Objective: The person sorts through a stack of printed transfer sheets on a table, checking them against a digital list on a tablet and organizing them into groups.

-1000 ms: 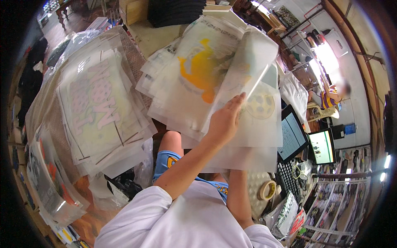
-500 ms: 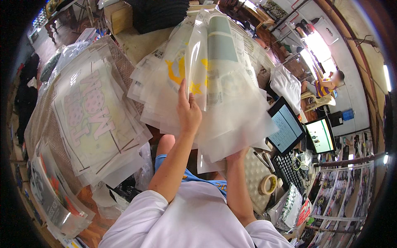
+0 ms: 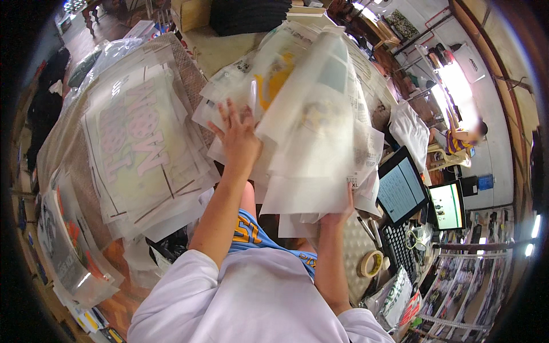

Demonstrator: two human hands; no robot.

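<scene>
A thick fanned pile of translucent printed film sheets [image 3: 311, 148] spreads in front of me and over the edge near my lap. My left hand [image 3: 240, 137] is at the pile's left side with fingers spread, over the sheets near a yellow print [image 3: 277, 83]. I cannot tell whether its fingertips touch them. My right hand [image 3: 337, 214] grips the near right edge of the pile, its thumb on top and its other fingers hidden beneath. A frosted sheet with a faint round print lies blurred across the middle of the pile.
Another stack of film sheets with pink lettering [image 3: 137, 137] lies left on the textured table cover. To the right are a tablet [image 3: 402, 186], a keyboard [image 3: 403, 243], a tape roll [image 3: 371, 264] and a second screen [image 3: 447, 206]. A person [image 3: 460, 140] sits far right.
My left hand has come off the sheet edge it held, moved left and spread its fingers. The frosted sheet now lies farther across the middle. My right hand keeps its grip.
</scene>
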